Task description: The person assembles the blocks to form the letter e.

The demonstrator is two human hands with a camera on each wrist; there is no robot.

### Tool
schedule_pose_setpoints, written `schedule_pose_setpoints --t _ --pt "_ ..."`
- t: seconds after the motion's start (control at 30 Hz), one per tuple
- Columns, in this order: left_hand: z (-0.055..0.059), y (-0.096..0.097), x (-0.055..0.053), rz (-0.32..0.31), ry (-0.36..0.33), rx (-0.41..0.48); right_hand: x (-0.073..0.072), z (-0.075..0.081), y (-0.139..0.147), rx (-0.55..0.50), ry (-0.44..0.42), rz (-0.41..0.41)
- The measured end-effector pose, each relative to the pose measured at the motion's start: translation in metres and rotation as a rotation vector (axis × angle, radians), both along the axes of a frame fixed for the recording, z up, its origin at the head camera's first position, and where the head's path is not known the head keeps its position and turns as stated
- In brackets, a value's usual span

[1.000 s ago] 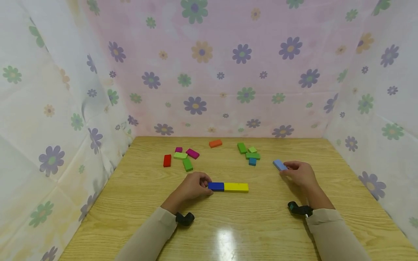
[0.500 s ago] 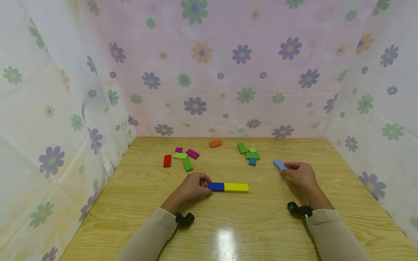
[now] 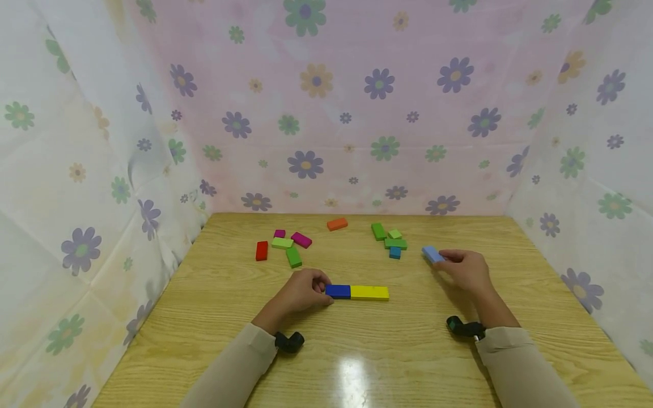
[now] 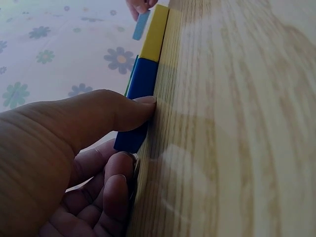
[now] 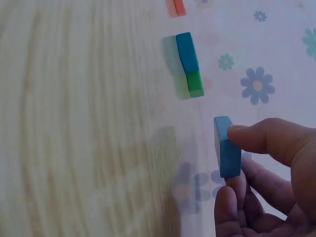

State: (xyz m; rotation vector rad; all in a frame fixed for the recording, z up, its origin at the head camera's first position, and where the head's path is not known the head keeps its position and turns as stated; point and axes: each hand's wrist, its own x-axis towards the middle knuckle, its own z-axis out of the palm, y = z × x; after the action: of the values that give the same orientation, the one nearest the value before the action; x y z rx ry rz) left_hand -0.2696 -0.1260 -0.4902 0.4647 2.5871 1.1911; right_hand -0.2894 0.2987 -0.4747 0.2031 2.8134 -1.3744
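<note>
My left hand (image 3: pixel 302 291) holds the left end of a dark blue block (image 3: pixel 338 292), its thumb on the near side. That block lies on the table, its right end against a longer yellow block (image 3: pixel 369 293). On the right, my right hand (image 3: pixel 465 273) pinches one end of a light blue block (image 3: pixel 431 254) between thumb and fingers. In the right wrist view the light blue block (image 5: pixel 229 150) appears raised off the table, with a shadow apart from it.
Beyond my left hand lie a red block (image 3: pixel 262 251) and several magenta and green blocks (image 3: pixel 293 257). An orange block (image 3: pixel 337 224) lies at the back. Several green blocks (image 3: pixel 395 244) and a small blue block (image 3: pixel 395 253) sit right of centre. Flowered cloth (image 3: pixel 347 96) surrounds the wooden table (image 3: pixel 408 362).
My right hand has shifted slightly left and away from me, carrying the light blue block. My left hand and the dark blue and yellow blocks have stayed put.
</note>
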Motion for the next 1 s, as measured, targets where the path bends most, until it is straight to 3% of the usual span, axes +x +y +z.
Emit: schedule_pose_setpoints --t 0.23,1.0 --pt "0.0 0.0 0.0 -0.001 -0.008 -0.001 0.002 0.005 -0.01 -0.037 -0.01 0.015" --pt "-0.001 -0.002 -0.001 -0.012 0.004 0.01 0.003 0.005 -0.052 -0.014 0.019 0.131"
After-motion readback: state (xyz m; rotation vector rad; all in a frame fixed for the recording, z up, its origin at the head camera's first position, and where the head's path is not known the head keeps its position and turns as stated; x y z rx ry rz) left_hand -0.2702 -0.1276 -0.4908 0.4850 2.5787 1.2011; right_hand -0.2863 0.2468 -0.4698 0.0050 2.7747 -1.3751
